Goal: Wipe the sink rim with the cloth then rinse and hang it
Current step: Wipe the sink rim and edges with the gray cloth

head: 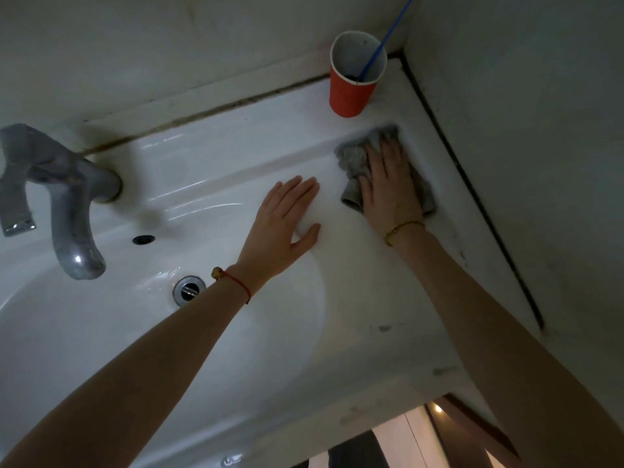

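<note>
Cloth (358,163): grey, crumpled, lying on the flat right-hand part of the sink rim (354,282), right of centre in the frame, close to the dark seam where the sink meets the side wall (540,130).

Head view. The right hand (390,187) lies palm-down on the cloth, fingers spread and extended, pressing it flat against the rim rather than clutching it; cloth edges show beyond the fingertips and on both sides of the hand. A thin gold-coloured bracelet (401,231) sits on that wrist.

The left hand (283,228) is flat and empty, fingers together, palm resting on the rim just left of the cloth, apart from it, at the edge of the basin. A red string bracelet (239,282) circles that wrist.

A red paper cup (353,86) stands upright in the back corner of the rim, above the cloth in the frame, with a blue stick (388,35) leaning out of it. The metal faucet (64,197) occupies the left of the frame; the drain (189,288) sits below it in the basin, and a small overflow hole (143,239) lies between them. Grey smudges mark the rim at lower right.
</note>
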Demonstrator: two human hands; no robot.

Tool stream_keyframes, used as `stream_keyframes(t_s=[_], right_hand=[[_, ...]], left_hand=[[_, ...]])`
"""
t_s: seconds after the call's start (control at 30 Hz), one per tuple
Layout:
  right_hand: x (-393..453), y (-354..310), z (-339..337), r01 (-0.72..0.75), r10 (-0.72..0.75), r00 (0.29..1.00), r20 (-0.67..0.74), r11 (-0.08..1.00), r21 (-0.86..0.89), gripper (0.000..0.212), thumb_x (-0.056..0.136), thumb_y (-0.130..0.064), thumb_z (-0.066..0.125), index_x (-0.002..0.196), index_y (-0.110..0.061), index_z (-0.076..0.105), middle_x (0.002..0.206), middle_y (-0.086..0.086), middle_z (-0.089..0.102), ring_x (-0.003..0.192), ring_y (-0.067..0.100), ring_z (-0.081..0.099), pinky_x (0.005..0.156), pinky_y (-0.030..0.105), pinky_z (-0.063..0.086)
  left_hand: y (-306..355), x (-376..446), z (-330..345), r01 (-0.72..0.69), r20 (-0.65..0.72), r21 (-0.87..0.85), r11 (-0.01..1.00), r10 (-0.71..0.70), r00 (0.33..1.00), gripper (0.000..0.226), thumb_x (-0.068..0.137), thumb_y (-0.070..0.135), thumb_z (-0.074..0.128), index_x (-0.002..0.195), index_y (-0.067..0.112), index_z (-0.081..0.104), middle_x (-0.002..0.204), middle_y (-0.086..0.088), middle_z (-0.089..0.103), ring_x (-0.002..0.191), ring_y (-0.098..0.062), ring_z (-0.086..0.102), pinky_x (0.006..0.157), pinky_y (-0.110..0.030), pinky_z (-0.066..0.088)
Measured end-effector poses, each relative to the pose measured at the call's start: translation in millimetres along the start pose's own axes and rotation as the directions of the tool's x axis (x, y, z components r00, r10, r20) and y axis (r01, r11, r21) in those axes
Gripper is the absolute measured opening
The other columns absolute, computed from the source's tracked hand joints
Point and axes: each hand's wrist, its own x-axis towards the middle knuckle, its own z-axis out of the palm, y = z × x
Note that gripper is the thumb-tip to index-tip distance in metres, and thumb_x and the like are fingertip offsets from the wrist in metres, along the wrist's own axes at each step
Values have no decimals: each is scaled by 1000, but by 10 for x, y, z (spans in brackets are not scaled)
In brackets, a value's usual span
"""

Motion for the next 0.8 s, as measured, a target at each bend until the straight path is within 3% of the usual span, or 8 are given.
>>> stream_keyframes(t_s=[0.17,0.27,0.43,0.57,0.7,0.8], right_hand=[[-486,91,-79,170,-175,980,95,984,49,57,100,-22,40,152,-13,18,160,10,14,149,23,7,123,40,6],[-644,189,-107,239,-234,957,172,971,-12,55,101,-25,39,151,-14,21,160,9,17,148,24,10,122,43,10],[-98,26,-40,-7,17,997,73,992,-127,57,102,-33,35,152,-11,17,160,16,11,148,31,7,122,42,4],[-660,-57,-11,145,-122,981,152,978,-149,61,100,-38,30,153,-15,11,161,10,9,149,27,3,122,45,4],[-915,28,-62,236,-213,956,204,967,-96,55,101,-39,27,151,-17,22,159,9,18,148,28,11,122,42,8],[-387,59,-93,115,-98,988,122,983,-144,54,102,-33,32,151,-13,22,159,13,17,147,33,13,122,39,6]], left_hand=[[16,9,-20,8,0,-12,1000,-8,1000,58,98,34,53,148,6,43,154,-9,44,148,-26,33,125,-45,19],[16,8,-9,-4,-6,-6,1000,4,1000,58,98,33,54,148,6,43,155,-9,44,148,-25,33,125,-45,20],[0,-2,-12,-8,-2,6,1000,8,1000,59,98,33,55,149,6,42,155,-8,43,148,-25,32,126,-43,18],[7,8,-18,-12,-10,-6,1000,12,1000,58,98,32,57,148,5,43,154,-9,44,148,-26,33,126,-43,18],[5,5,-5,-18,-11,-6,1000,18,1000,58,99,31,56,148,5,43,155,-9,43,148,-26,33,125,-44,19],[-6,-5,-5,-19,-4,-1,1000,19,1000,58,99,33,55,149,5,42,155,-9,43,148,-25,32,126,-43,18]])
